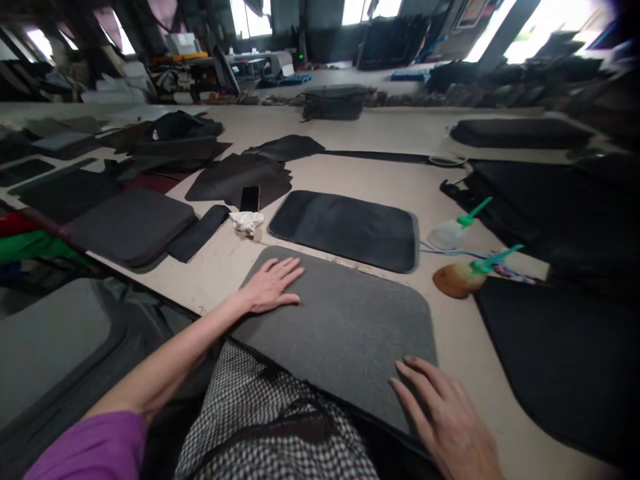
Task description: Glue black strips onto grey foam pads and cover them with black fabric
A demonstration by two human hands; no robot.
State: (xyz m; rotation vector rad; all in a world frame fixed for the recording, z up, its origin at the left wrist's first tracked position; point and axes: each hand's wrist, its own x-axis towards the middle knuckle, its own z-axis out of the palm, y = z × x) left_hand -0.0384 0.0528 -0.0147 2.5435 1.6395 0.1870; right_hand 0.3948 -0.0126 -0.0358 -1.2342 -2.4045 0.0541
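our spread left hand (271, 285) lies on the grey, round-cornered flat panel (353, 323); our loosely spread right hand (447, 410) overlaps its edge.

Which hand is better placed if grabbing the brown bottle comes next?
Likely the right hand: it is nearer the brown bottle, by the right end of the gray panel, while the left hand rests on the panel's left end.

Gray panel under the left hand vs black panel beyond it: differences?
The gray panel is paler than the black panel. The left hand lies on the gray panel; no hand touches the black panel. Both lie flat, with rounded corners.
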